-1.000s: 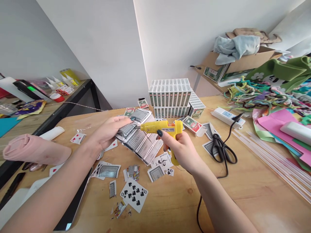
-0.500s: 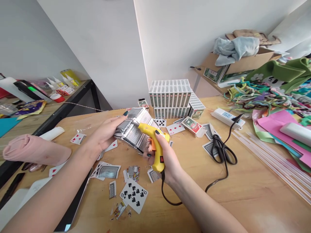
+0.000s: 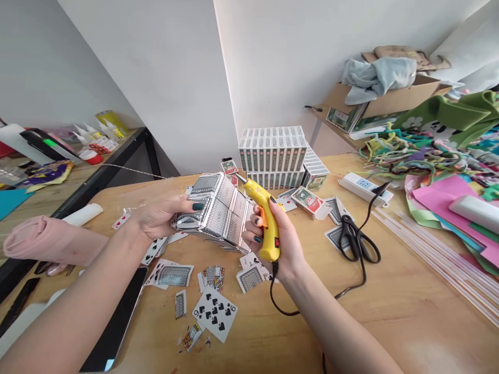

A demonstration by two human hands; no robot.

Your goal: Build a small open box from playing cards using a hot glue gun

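Note:
A box-like structure built of playing cards (image 3: 224, 210) is held tilted above the table, its left end gripped by my left hand (image 3: 161, 213) with the thumb on top. My right hand (image 3: 278, 239) is wrapped round a yellow glue gun (image 3: 268, 223), fingers by its orange trigger. The metal nozzle points up and to the left, just off the card structure's upper right side. Below, a nine of spades (image 3: 215, 313), cut card pieces (image 3: 211, 278) and face-down cards (image 3: 175, 275) lie on the table.
Stacked card boxes (image 3: 273, 150) stand at the back. Right of centre are an open card box (image 3: 310, 201), black scissors (image 3: 356, 241), a power strip (image 3: 365, 189) and clear glue sticks (image 3: 436, 265). A rolled pink cloth (image 3: 54, 244) and a black tablet-like slab (image 3: 117, 322) lie left.
The glue gun has moved right, its nozzle now away from the cards. The card structure has turned and shifted slightly left, and my left thumb has come lower.

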